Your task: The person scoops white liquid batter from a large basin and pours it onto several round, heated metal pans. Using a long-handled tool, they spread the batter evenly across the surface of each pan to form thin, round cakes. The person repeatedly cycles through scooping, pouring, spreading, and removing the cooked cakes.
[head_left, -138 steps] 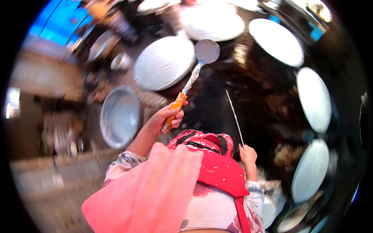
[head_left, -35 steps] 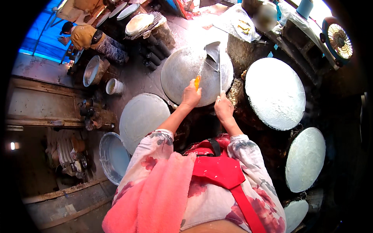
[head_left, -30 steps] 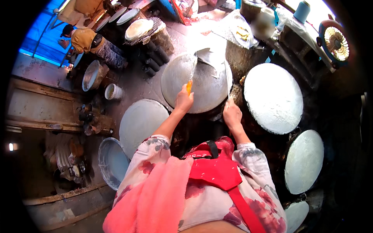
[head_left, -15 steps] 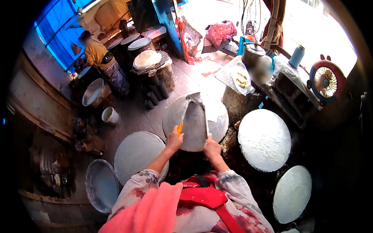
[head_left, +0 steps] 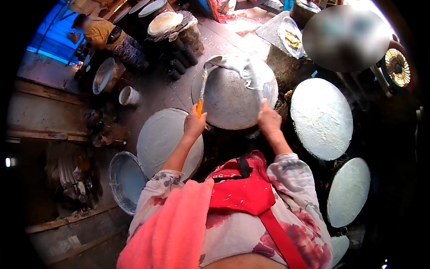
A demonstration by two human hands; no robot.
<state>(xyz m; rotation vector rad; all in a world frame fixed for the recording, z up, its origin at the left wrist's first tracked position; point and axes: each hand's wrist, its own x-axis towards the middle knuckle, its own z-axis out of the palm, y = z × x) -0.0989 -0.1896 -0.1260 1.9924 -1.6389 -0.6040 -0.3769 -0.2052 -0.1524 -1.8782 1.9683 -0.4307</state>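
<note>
Over the far-left rim of the grey pan (head_left: 233, 107), the ladle (head_left: 203, 92) is hanging tipped, and the left hand (head_left: 194, 125) is wrapping its grip firmly around the orange handle (head_left: 199, 107). The right hand (head_left: 269, 120) is closing on what is looking like a thin stick (head_left: 261, 94), though blur is hiding most of it. And look: both hands are spreading wider apart than half a second ago! White batter (head_left: 244, 67) is now trailing in ragged strands across the pan's far side, reaching toward the stick; with bare metal still showing nearer, the spreading is seeming only partway along. Now the edges: the left white disc (head_left: 163, 139) is crowding the near-left rim, while a dark gap is separating the pan from the right white disc (head_left: 321, 119). Beyond the left rim, tiled floor (head_left: 168, 94) is giving the ladle sideways room.
</note>
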